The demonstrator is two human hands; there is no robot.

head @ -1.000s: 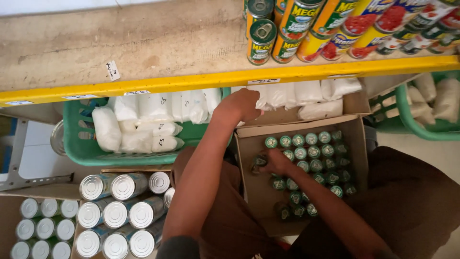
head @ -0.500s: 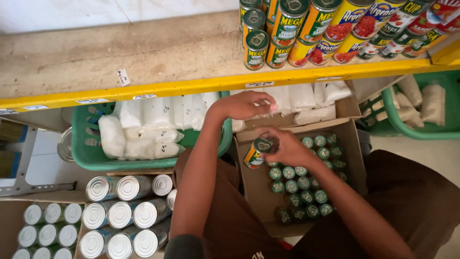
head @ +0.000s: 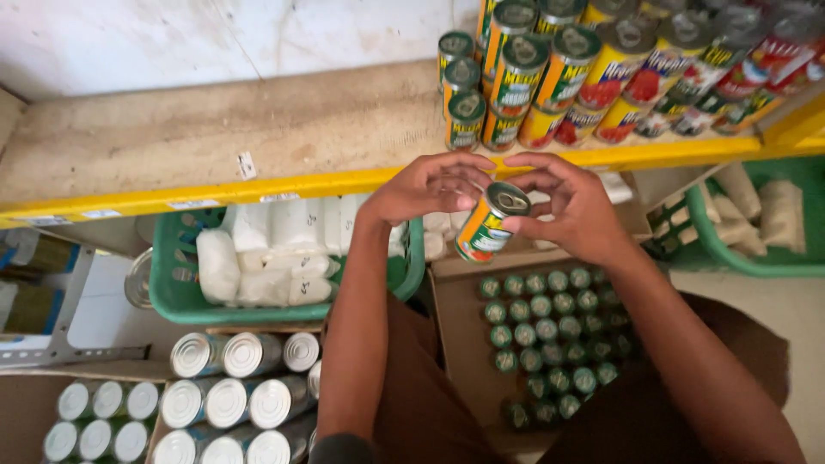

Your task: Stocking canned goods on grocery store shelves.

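Observation:
Both hands hold one small can (head: 488, 225) with a yellow, green and orange label and a pull-tab lid, tilted, just below the yellow shelf edge (head: 284, 186). My right hand (head: 571, 206) grips its top and side. My left hand (head: 430, 187) touches its other side with the fingertips. Below them an open cardboard box (head: 460, 344) holds several more green-topped cans (head: 550, 331). On the wooden shelf (head: 215, 129) above, stacked cans of the same kind (head: 516, 73) stand at the right.
A green plastic basket (head: 176, 296) of white bags sits under the shelf at left, another green basket (head: 735, 258) at right. Larger silver-topped cans (head: 228, 399) lie in cartons at the lower left. A metal step frame (head: 64, 344) stands at far left.
My right hand lifted a can out of the cardboard box up to shelf height. My left hand left the box flap and came onto the can. The view tilted up toward the shelf.

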